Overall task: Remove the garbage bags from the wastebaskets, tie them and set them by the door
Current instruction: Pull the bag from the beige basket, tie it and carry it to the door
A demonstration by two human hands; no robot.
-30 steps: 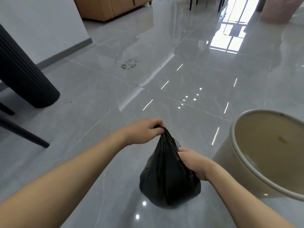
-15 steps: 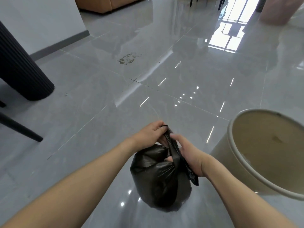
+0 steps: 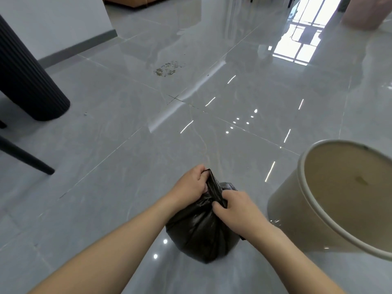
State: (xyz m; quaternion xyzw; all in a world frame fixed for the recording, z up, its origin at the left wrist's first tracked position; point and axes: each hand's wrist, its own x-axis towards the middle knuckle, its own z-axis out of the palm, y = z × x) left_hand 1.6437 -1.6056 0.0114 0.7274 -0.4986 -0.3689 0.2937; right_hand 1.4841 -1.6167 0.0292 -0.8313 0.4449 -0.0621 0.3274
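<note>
A full black garbage bag (image 3: pixel 201 232) rests on the grey tiled floor at the bottom centre. My left hand (image 3: pixel 191 185) pinches the bag's gathered top and holds it upward. My right hand (image 3: pixel 237 211) grips the bag's neck just below, on its right side. To the right stands a cream wastebasket (image 3: pixel 284 211), tilted toward me, with no liner inside and a small stain on its inner wall.
A black ribbed table base (image 3: pixel 25 81) and thin dark chair legs (image 3: pixel 27 160) stand at the left. A patch of crumbs (image 3: pixel 167 68) lies on the floor ahead. A wooden cabinet (image 3: pixel 131 0) and a pink cylinder (image 3: pixel 364 13) sit far back.
The bag came down from hanging in the air onto the floor. My right hand shifted from the bag's side to its neck, close beside my left hand.
</note>
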